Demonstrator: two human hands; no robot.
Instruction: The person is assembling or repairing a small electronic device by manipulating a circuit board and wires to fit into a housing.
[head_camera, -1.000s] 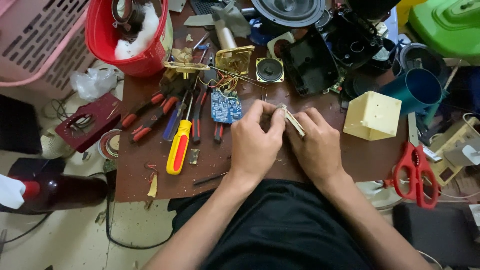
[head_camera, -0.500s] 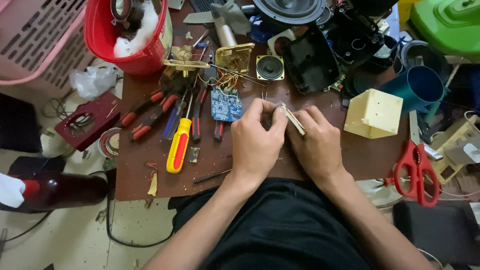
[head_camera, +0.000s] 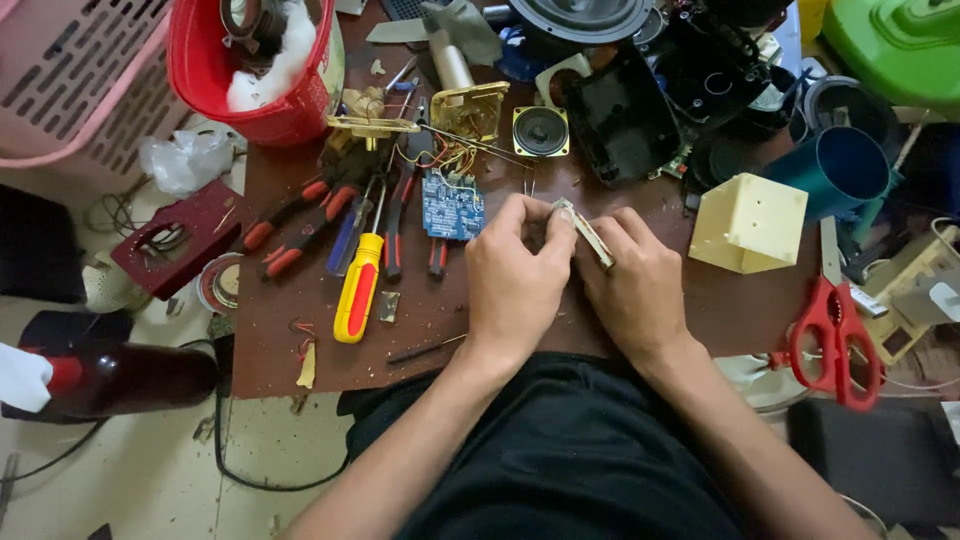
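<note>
One thin, pale, flat strip

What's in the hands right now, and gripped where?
Both the left hand and right hand pinch a small flat pale part at its lower end, fingertips around it.

Single head cam, looking almost straight down over a brown bench, close range. Wearer's lap fills 6 o'clock, forearms run up from there to both hands at centre: left hand, right hand. Bench far edge and clutter at 12, red bucket at 11, scissors at 3, floor at 8. No second view, so no overlap.
</note>
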